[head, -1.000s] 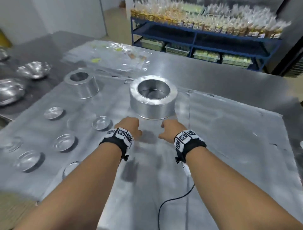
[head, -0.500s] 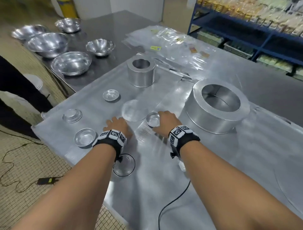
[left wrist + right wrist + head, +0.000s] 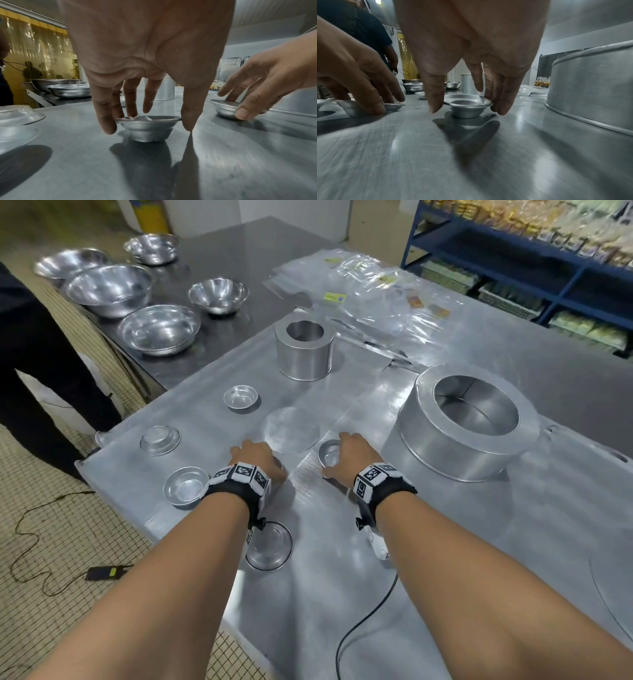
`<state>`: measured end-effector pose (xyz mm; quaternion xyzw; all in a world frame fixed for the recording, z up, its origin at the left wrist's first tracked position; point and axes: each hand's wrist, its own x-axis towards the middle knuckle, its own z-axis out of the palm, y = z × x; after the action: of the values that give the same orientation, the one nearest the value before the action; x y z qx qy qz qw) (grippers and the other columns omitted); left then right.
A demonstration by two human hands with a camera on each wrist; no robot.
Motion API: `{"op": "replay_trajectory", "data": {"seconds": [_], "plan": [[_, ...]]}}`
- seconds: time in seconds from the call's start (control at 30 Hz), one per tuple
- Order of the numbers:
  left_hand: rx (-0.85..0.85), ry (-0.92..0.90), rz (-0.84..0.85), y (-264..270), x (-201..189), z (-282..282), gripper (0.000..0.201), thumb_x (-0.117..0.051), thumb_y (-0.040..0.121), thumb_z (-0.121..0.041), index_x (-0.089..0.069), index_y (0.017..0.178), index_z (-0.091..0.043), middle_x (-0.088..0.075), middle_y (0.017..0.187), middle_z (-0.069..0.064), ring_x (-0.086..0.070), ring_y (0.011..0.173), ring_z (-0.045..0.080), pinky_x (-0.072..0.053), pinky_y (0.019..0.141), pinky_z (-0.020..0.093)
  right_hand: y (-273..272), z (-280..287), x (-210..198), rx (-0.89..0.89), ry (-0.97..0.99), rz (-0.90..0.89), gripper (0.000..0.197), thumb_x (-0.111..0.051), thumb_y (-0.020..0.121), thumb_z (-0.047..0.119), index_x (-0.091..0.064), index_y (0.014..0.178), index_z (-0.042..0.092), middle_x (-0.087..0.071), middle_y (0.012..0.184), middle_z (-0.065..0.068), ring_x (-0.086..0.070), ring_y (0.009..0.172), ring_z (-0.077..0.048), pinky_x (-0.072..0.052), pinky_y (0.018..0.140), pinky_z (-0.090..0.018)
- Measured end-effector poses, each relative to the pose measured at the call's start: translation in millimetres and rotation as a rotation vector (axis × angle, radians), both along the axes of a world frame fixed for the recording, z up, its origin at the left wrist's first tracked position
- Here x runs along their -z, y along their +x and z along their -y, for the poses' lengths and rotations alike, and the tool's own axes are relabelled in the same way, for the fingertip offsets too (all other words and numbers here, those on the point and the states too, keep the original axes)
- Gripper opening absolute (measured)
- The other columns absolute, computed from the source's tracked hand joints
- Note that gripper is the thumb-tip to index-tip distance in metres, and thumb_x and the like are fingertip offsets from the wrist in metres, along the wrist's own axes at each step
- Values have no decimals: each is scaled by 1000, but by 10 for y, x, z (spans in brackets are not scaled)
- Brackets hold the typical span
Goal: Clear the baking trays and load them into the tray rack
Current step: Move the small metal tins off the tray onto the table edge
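A wide aluminium baking tray (image 3: 513,542) lies on the table with small metal moulds scattered on it. My left hand (image 3: 255,457) reaches down over a dented small mould (image 3: 147,128); in the left wrist view its fingers (image 3: 106,121) and thumb pinch the rim from both sides (image 3: 149,125). My right hand (image 3: 349,453) grips a second small mould (image 3: 329,453) beside it, thumb on the left and fingers (image 3: 498,105) on the right of its rim (image 3: 466,108). Both moulds stand on the tray. No tray rack is in view.
A large round tin (image 3: 472,422) stands just right of my right hand, a taller tin (image 3: 305,350) further back. More small moulds (image 3: 240,398) (image 3: 186,485) and a flat disc (image 3: 291,429) lie nearby. Steel bowls (image 3: 159,328) sit at left, near a standing person (image 3: 34,354).
My view has swung left. Both hands moved from in front of the large round tin to the small moulds and closed their fingers round them.
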<state>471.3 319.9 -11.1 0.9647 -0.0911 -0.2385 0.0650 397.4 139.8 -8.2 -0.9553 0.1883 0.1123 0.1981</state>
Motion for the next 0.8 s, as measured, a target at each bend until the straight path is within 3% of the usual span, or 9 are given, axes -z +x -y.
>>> {"op": "replay_trajectory", "data": {"seconds": [0.23, 0.43, 0.63, 0.7, 0.8], "plan": [[56, 33, 83, -109, -170, 207, 56, -71, 80, -45, -58, 120, -9, -46, 121, 15, -45, 117, 37, -39, 80, 33, -341, 175, -105, 36, -20, -13, 77, -83, 69, 42, -47, 129, 12, -47, 123, -8, -59, 102, -27, -47, 75, -33], [163, -39, 94, -451, -337, 703, 59, -76, 72, -42, -60, 120, -10, -45, 124, 15, -45, 121, 37, -45, 91, 38, -874, 536, -236, 125, -27, 17, 82, -87, 62, 39, -48, 130, 14, -47, 123, -8, -57, 110, -29, -50, 87, -35], [301, -112, 75, -1182, -436, 1402, 55, -79, 69, -42, -63, 114, -16, -45, 119, 8, -43, 120, 35, -48, 86, 38, -1638, 1060, -407, 207, -14, 15, 83, -90, 53, 40, -53, 123, 14, -53, 122, -6, -60, 107, -26, -54, 87, -35], [353, -139, 65, -1470, -455, 1672, 55, -78, 70, -43, -63, 116, -18, -42, 110, 5, -44, 119, 34, -50, 89, 39, -1935, 1277, -467, 241, -9, -3, 87, -92, 52, 39, -54, 125, 14, -53, 124, -7, -59, 109, -26, -54, 88, -36], [436, -145, 50, -1904, -494, 2085, 58, -76, 70, -46, -60, 117, -17, -44, 113, 7, -45, 119, 33, -50, 88, 38, -2413, 1605, -533, 313, -9, -16, 91, -93, 52, 40, -52, 129, 12, -53, 125, -7, -59, 111, -27, -54, 90, -37]]}}
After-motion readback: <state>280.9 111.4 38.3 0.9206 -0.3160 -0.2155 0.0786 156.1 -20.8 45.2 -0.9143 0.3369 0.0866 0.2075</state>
